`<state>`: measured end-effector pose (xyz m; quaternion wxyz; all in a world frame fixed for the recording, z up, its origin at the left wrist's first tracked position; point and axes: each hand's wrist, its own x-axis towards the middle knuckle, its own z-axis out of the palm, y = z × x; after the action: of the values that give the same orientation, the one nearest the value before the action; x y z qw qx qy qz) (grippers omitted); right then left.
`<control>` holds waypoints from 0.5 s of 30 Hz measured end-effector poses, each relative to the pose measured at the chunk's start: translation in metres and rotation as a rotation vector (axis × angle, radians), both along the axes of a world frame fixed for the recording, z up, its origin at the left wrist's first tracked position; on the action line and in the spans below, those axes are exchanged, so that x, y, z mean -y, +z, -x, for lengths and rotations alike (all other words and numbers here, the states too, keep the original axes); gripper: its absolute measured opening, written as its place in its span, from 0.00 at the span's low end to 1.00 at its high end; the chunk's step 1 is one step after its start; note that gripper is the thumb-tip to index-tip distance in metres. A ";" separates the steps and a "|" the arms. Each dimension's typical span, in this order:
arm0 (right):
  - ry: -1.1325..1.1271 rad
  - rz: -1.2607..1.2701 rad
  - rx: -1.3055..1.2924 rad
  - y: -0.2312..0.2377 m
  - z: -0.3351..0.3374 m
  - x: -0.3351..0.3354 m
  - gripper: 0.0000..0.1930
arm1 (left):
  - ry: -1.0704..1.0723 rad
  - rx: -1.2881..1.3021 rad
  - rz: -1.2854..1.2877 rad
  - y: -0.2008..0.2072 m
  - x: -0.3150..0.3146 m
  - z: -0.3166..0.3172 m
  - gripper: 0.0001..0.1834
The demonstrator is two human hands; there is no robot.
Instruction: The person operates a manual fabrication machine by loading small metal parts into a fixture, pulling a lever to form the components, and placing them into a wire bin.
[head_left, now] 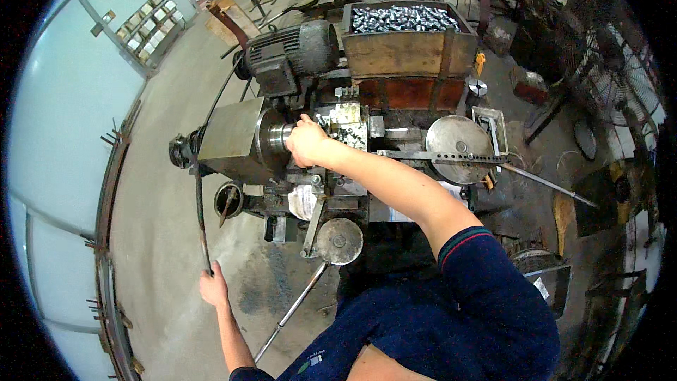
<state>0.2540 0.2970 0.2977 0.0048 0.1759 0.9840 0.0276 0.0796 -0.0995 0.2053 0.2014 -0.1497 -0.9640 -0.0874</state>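
A small metal lathe [247,144] stands in front of me on a concrete floor. My right hand [306,142] reaches across to the chuck [276,137] at the spindle, fingers closed at the chuck mouth; what they hold is hidden. My left hand [213,286] grips the lower end of a long dark lever bar [199,204] that runs up to the left end of the machine. An electric motor [288,49] sits on top behind the headstock.
A wooden crate [409,53] full of shiny small metal parts [403,18] stands behind the lathe. A round disc with a perforated lever arm [458,142] lies at right, a handwheel [339,240] below. A pedestal fan [606,35] is far right, a pale wall at left.
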 end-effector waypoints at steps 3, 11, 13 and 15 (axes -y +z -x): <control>-0.009 -0.051 0.025 0.005 -0.003 0.004 0.11 | -0.070 0.144 -0.060 -0.004 0.013 0.022 0.23; -0.073 -0.166 -0.424 0.047 -0.104 -0.026 0.11 | -0.479 0.991 -0.555 0.001 0.015 0.065 0.12; -0.173 -0.047 -0.316 0.051 -0.142 -0.054 0.10 | -0.446 1.100 -0.653 0.001 0.013 0.062 0.11; -0.248 -0.014 -0.243 0.060 -0.172 -0.088 0.10 | -0.467 1.080 -0.643 0.004 0.018 0.059 0.11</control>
<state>0.4264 0.3854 0.3572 -0.1122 0.2982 0.9478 0.0121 0.0210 -0.1180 0.2089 -0.2987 -0.2223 -0.7977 -0.4744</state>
